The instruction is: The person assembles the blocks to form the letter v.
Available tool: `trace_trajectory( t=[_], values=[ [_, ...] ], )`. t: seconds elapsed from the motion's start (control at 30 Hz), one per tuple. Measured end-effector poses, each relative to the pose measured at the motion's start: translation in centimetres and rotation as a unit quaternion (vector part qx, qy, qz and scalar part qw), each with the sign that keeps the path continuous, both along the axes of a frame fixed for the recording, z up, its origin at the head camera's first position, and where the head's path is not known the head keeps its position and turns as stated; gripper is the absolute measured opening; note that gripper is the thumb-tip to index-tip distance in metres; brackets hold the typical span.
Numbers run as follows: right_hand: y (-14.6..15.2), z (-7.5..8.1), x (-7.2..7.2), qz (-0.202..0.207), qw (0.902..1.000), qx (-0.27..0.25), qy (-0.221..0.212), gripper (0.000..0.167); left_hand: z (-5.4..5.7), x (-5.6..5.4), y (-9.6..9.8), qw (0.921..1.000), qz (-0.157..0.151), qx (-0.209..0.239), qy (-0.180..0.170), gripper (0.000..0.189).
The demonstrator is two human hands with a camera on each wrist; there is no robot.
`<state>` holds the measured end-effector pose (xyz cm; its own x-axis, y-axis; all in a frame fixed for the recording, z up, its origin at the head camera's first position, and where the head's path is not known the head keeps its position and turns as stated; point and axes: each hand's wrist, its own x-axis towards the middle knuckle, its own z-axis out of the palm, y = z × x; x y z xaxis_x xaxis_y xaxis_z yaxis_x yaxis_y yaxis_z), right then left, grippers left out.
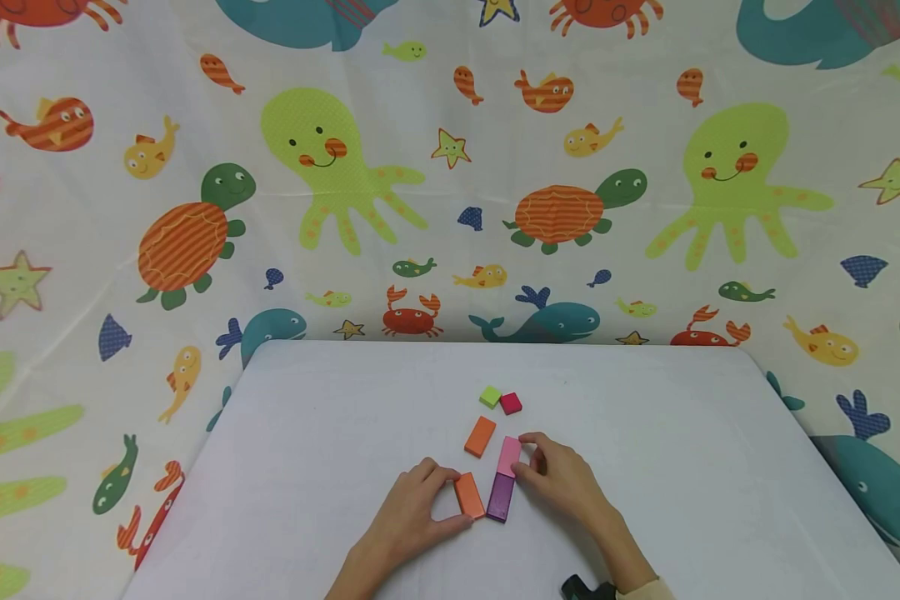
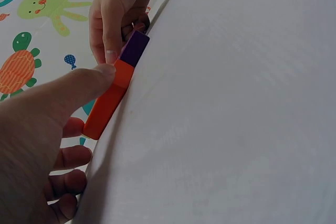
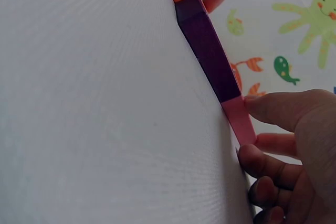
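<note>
- One orange block (image 1: pixel 470 496) sits on the white worktop (image 1: pixel 682 467), a bit slanted. The left hand (image 1: pixel 414 512) pinches it by its ends, thumb near, pointer finger far. If one finger presses harder, the block could twist.
- The purple block (image 1: pixel 500 497) is right by it. I can't tell if their near corners touch or just miss. A push from the left hand could bump the purple block crooked.
- The pink block (image 1: pixel 508 456) meets the purple block end to end. The right hand (image 1: pixel 562 477) has its thumb and pointer finger clamped on the pink one. Pushing too hard could bend that line, because no hand seems to grip the purple block.
- A loose orange block (image 1: pixel 480 437) lies near the pink one. Knuckles swinging that way might knock it.
- Farther off, a green cube (image 1: pixel 491 397) and a red cube (image 1: pixel 511 403) sit corner to corner. A long reach could scatter them.
- A black thing (image 1: pixel 587 588) is by the right wrist. It might drag on the worktop if the arm dips.
</note>
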<state>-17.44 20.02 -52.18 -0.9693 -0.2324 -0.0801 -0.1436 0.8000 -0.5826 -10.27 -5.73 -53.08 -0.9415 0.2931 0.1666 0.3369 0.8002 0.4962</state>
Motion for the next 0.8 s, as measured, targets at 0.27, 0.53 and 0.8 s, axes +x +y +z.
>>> trace_trajectory(
  t=[0.27,0.53,0.8],
  values=[
    [0.04,0.09,0.05,0.001,1.0000,-0.005,-0.002,0.045,-0.02,0.09,0.03,1.0000,0.000,0.000,0.003,0.051],
    [0.03,0.23,0.14,0.004,1.0000,-0.005,-0.003,0.044,0.02,0.16,0.01,1.0000,0.002,-0.002,-0.001,0.052],
    [-0.04,0.26,0.18,-0.002,0.9999,-0.009,-0.011,0.049,0.12,0.25,0.01,1.0000,0.004,-0.004,0.003,0.050]
  ],
)
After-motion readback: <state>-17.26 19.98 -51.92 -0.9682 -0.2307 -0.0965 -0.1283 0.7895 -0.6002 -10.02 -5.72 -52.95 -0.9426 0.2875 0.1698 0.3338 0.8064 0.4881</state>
